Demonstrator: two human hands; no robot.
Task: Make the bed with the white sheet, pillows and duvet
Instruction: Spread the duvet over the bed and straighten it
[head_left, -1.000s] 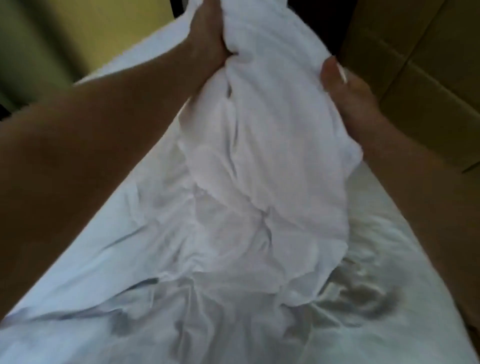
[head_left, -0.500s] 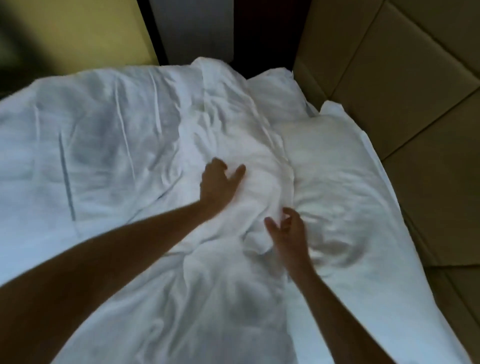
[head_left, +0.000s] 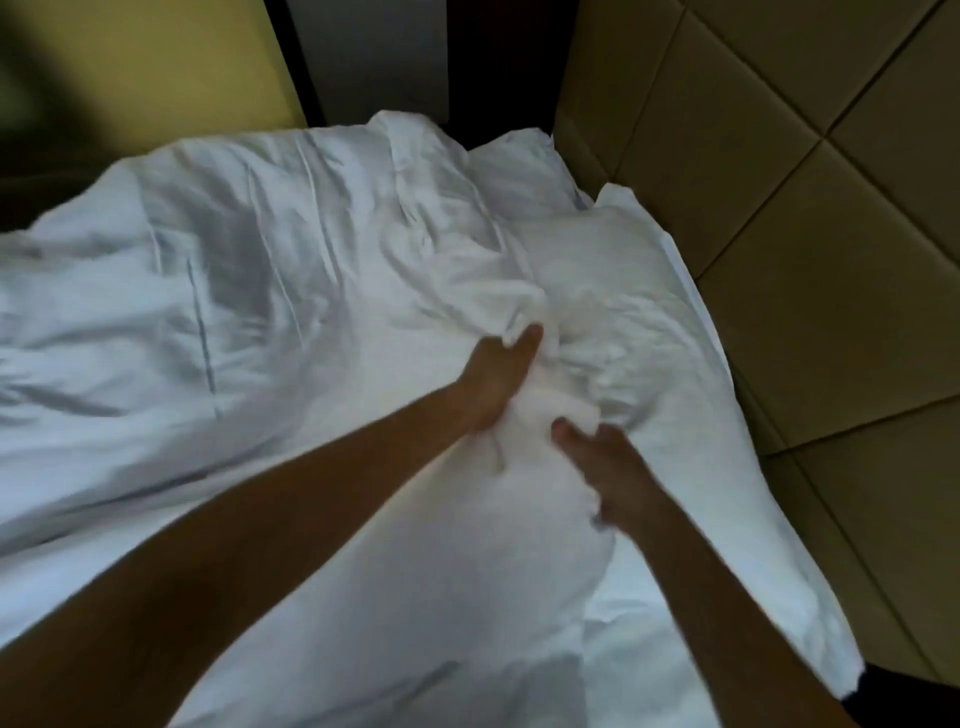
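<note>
Setting: tan padded headboard (head_left: 779, 260) along the right; yellow wall (head_left: 156, 67) at far left.
Bedding: white duvet (head_left: 234, 291), creased, spread left and centre; its bunched fold rises between both hands.
Head end: near pillow (head_left: 623, 291) against the headboard, just right of the fold; far pillow (head_left: 519, 171) behind it.
Left grip: left hand (head_left: 493, 379) clenched on the fold, thumb raised.
Right grip: right hand (head_left: 613, 473) clutching the same fold, fingers buried in cloth.

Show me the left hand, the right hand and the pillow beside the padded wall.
left hand (head_left: 493, 382): head view, back of the hand.
right hand (head_left: 618, 470): head view, back of the hand.
pillow (head_left: 639, 280): head view, its wrinkled top face.
</note>
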